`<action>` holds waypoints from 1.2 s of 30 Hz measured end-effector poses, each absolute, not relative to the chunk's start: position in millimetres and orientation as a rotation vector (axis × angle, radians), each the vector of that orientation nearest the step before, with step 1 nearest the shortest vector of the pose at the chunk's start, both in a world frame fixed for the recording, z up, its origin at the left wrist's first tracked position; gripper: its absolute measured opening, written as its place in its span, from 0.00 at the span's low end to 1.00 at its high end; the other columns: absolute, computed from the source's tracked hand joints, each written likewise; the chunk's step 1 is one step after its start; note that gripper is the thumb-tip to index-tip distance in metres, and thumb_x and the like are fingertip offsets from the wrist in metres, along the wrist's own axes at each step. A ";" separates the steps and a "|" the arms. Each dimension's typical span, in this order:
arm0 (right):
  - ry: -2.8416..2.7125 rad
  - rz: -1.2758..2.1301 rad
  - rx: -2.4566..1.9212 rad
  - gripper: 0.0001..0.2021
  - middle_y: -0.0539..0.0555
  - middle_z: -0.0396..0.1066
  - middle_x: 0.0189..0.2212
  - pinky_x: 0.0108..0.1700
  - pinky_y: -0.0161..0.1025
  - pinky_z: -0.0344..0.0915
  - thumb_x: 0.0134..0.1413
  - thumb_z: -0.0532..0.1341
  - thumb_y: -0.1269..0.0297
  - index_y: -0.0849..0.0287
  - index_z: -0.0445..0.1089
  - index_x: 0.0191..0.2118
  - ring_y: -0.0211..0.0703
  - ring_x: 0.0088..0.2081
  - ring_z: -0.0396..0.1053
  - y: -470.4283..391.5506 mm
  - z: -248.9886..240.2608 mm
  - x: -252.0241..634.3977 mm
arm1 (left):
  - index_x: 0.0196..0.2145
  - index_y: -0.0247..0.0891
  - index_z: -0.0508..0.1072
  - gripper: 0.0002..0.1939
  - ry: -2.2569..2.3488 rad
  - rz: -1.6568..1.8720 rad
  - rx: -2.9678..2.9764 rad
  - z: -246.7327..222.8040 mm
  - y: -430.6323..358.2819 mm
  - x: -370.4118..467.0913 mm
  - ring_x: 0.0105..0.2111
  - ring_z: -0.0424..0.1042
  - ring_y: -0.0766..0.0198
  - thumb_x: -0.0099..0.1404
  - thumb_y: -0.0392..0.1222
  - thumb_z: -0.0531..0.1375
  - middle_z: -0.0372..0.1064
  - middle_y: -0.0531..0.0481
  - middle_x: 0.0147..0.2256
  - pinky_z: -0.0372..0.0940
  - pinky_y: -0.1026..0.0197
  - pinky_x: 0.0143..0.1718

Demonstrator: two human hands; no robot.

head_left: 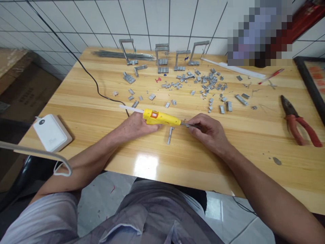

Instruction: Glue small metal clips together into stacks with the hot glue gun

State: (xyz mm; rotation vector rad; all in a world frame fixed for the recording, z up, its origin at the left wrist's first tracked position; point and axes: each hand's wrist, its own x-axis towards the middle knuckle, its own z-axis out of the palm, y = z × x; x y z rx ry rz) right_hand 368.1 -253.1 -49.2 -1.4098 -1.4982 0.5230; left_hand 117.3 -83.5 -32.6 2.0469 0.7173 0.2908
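A yellow glue gun (164, 118) with a white stick out of its back end is in my left hand (139, 127), its nozzle pointing right. My right hand (209, 132) pinches a small grey piece (187, 124) right at the nozzle tip; my fingers partly cover that piece. Below the gun, a narrow grey strip (169, 135) lies on the wooden table (122, 154). Beyond both hands are many loose grey staple-like pieces (209, 81). Several small grey frames (162, 57) stand upright near the wall.
Red-handled pliers (294, 122) lie at the right, below a red pen (271, 76) and white sticks (241, 70). A white power bank (52, 133) sits at the left edge. A black cable (95, 83) runs to the gun area. Thin wires (122, 55) lie at the back.
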 end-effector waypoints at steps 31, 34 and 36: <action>-1.500 0.526 -1.430 0.05 0.52 0.80 0.35 0.36 0.42 0.70 0.64 0.67 0.59 0.51 0.80 0.41 0.43 0.35 0.74 -253.3 -48.9 367.7 | 0.40 0.40 0.82 0.10 0.778 0.245 2.019 -30.4 -85.4 116.2 0.33 0.79 0.55 0.63 0.46 0.67 0.80 0.50 0.33 0.75 0.57 0.34; -1.502 0.525 -1.431 0.05 0.52 0.80 0.35 0.36 0.42 0.70 0.64 0.67 0.60 0.51 0.80 0.41 0.43 0.35 0.74 -253.3 -48.7 367.7 | 0.40 0.40 0.82 0.10 0.777 0.260 2.016 -30.7 -85.2 115.7 0.32 0.78 0.56 0.63 0.46 0.67 0.80 0.50 0.33 0.75 0.58 0.34; -1.502 0.528 -1.432 0.04 0.52 0.80 0.36 0.37 0.42 0.70 0.64 0.67 0.61 0.51 0.80 0.41 0.43 0.35 0.74 -253.3 -48.8 367.8 | 0.39 0.40 0.81 0.09 0.762 0.274 2.010 -30.6 -84.9 115.1 0.32 0.78 0.57 0.63 0.46 0.67 0.79 0.51 0.32 0.74 0.59 0.33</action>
